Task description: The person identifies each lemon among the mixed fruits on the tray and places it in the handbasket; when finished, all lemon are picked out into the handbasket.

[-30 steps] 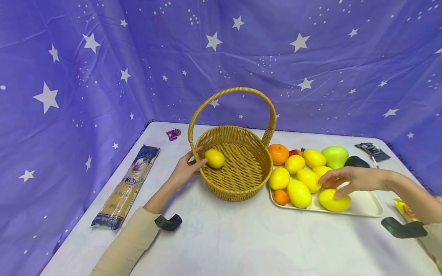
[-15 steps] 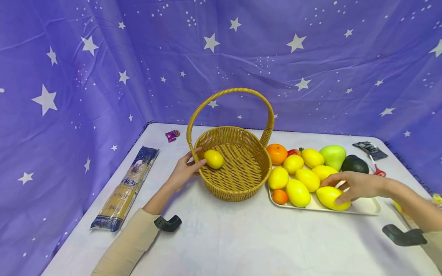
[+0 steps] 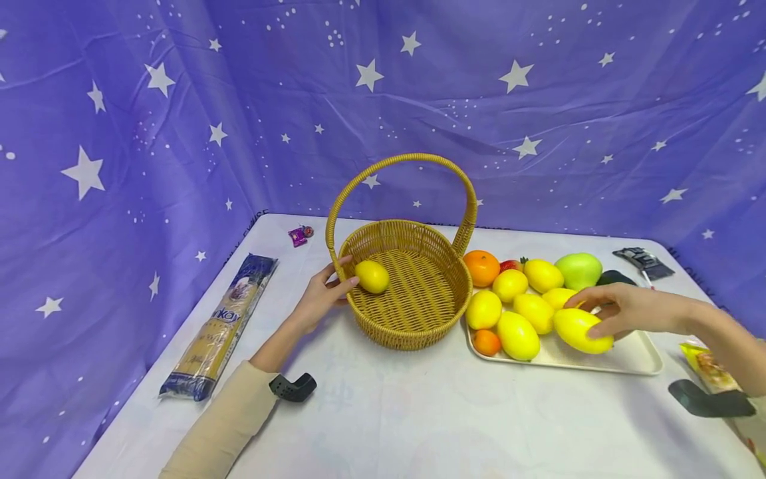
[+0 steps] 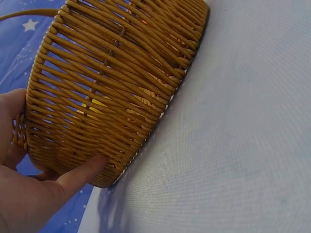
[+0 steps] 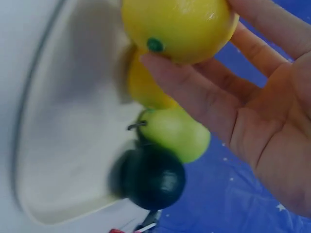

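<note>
- And here's my right hand (image 3: 631, 310), thumb and fingers pinching a big lemon (image 3: 582, 331), the fruit tilted over the cream tray (image 3: 639, 356), its green-dotted end showing in the wrist view!
- Over to my left hand (image 3: 320, 299): it's gripping the left side of the wicker basket (image 3: 413, 340), right by the foot of the handle, one digit pressed to the outer weave, another at the rim.
- Inside that basket, one smaller lemon (image 3: 372, 277) lies by the left wall, close to my fingers; touching or not, I can't tell.
- The tray sits just right of the basket, and what a crowd: six more lemons (image 3: 518, 336) bunched up, a large orange (image 3: 481, 268) at back left, a small tangerine (image 3: 487, 342) at front left, a strawberry (image 3: 510, 265) tucked in behind.
- Further back, a green pear (image 3: 578, 269), and beside it a dark avocado (image 5: 155, 177), mostly covered by my hand from the head camera.
- Out on the desk (image 3: 383, 412), far left, a long pasta packet (image 3: 220, 326) lies slantwise; beyond it, a purple sweet (image 3: 297, 236).
- Far right, a black packet (image 3: 643, 263) at the back, a yellow packet (image 3: 706, 366) nearer me, partly behind my forearm.
</note>
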Demonstrator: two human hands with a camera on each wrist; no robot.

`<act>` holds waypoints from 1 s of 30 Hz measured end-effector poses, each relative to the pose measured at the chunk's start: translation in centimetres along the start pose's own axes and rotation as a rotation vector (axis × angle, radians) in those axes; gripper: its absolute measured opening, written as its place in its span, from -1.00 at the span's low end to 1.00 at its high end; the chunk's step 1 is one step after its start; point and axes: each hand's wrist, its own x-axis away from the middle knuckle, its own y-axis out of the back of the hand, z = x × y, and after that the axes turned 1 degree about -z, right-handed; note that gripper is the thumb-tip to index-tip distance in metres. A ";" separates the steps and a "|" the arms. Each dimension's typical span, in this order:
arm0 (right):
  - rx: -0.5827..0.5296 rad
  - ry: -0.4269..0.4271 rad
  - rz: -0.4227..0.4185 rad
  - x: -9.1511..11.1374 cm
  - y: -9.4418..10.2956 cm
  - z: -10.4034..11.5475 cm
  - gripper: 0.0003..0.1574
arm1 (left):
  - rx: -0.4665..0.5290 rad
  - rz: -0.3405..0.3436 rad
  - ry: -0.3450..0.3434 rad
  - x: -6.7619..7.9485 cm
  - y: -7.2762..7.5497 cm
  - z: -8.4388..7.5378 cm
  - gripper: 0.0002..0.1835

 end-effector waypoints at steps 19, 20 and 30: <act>-0.211 0.180 -0.149 -9.1 -0.9 11.4 -0.28 | -0.013 -0.023 0.002 -0.1 -0.2 0.1 -0.35; -0.218 0.184 -0.148 -9.8 -1.2 11.9 -0.27 | -0.011 -0.023 0.002 -0.1 -0.2 0.1 -0.35; -0.295 0.171 -0.060 -16.2 -5.2 14.1 -0.25 | 0.000 -0.014 -0.006 0.0 -0.2 0.2 -0.36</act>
